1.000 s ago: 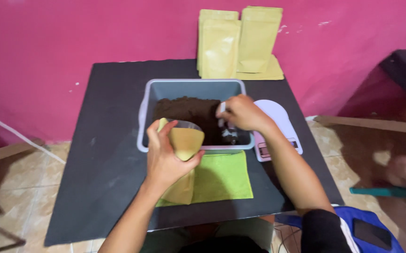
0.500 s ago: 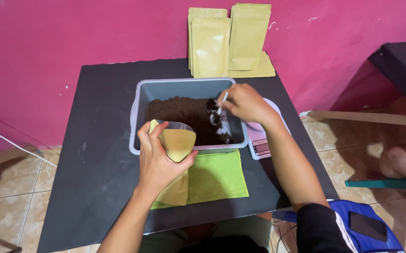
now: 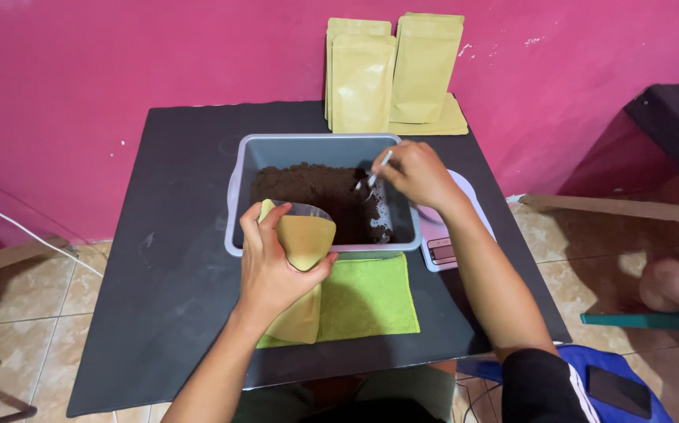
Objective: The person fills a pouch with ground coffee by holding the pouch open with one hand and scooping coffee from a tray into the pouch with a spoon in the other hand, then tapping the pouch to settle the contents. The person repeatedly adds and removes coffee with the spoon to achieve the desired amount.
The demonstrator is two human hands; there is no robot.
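Note:
My left hand (image 3: 270,266) holds an open tan pouch (image 3: 302,258) upright, its mouth level with the near rim of a grey tub (image 3: 317,147). The tub holds dark brown powder (image 3: 308,188). Over the tub's right side, my right hand (image 3: 416,174) grips a thin metal spoon (image 3: 374,177) whose tip points down into the powder. A green cloth (image 3: 364,299) lies on the black table (image 3: 175,235) just in front of the tub, partly under the pouch.
Several tan pouches (image 3: 390,74) stand against the pink wall behind the tub. A white scale (image 3: 443,243) sits right of the tub, partly under my right forearm. Tiled floor surrounds the table; a dark bench (image 3: 676,125) is at the right.
My right hand has shifted slightly within the tub with the spoon. The left hand keeps the pouch at the tub's near rim. The camera view has shifted a little.

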